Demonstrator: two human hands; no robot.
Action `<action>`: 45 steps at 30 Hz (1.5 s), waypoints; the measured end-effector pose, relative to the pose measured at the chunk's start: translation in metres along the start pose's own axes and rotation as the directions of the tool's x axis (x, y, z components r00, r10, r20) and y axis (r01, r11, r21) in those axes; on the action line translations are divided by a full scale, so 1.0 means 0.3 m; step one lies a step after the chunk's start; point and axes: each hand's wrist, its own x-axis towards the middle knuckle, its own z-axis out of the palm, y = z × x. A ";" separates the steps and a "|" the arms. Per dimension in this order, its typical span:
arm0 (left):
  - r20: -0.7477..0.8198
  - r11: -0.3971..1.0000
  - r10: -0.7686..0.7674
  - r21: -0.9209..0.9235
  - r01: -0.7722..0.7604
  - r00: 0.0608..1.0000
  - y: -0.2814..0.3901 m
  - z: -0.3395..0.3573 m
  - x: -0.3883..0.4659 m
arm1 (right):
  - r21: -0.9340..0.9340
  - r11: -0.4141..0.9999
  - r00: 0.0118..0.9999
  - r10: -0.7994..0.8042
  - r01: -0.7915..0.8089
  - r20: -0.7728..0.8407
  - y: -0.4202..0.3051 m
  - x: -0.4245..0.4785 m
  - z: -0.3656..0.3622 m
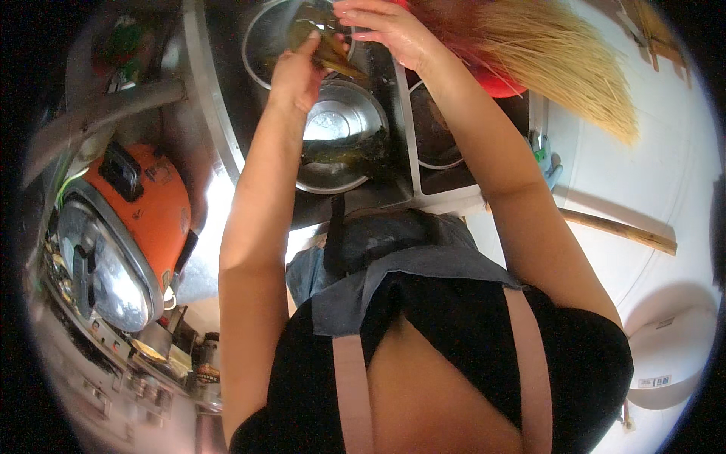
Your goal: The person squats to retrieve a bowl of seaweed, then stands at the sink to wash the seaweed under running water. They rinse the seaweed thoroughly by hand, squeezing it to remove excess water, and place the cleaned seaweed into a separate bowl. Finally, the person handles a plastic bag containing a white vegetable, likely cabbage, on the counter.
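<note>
My left hand grips wet olive-brown leaves, thumb on top, over the rim of a metal basin in the dark sink. A little to the right, at the top of the picture, is my right hand. Its wet fingers are apart, and nothing shows in them. The fingertips come near the leaves; I cannot tell whether they touch. Below my left hand stands a second metal basin, holding liquid and dark green leaves.
A metal divider separates the right sink compartment, where a round metal vessel sits behind my right forearm. A straw bundle lies over a red basin. On the left is an orange cooker with a metal lid.
</note>
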 end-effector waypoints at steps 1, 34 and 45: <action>-0.020 0.997 0.022 -0.076 -0.024 1.000 0.021 0.018 -0.003 | -0.072 0.997 0.999 0.007 -0.004 0.031 0.027 -0.003 -0.030; -0.277 0.959 0.134 -0.204 -0.194 0.952 0.061 -0.011 0.184 | 0.001 0.978 0.969 0.206 -0.208 0.139 0.179 0.124 0.092; -0.274 0.958 0.072 -0.248 -0.143 0.959 0.046 -0.018 0.266 | 0.019 0.982 0.977 0.184 -0.187 0.105 0.129 0.147 0.152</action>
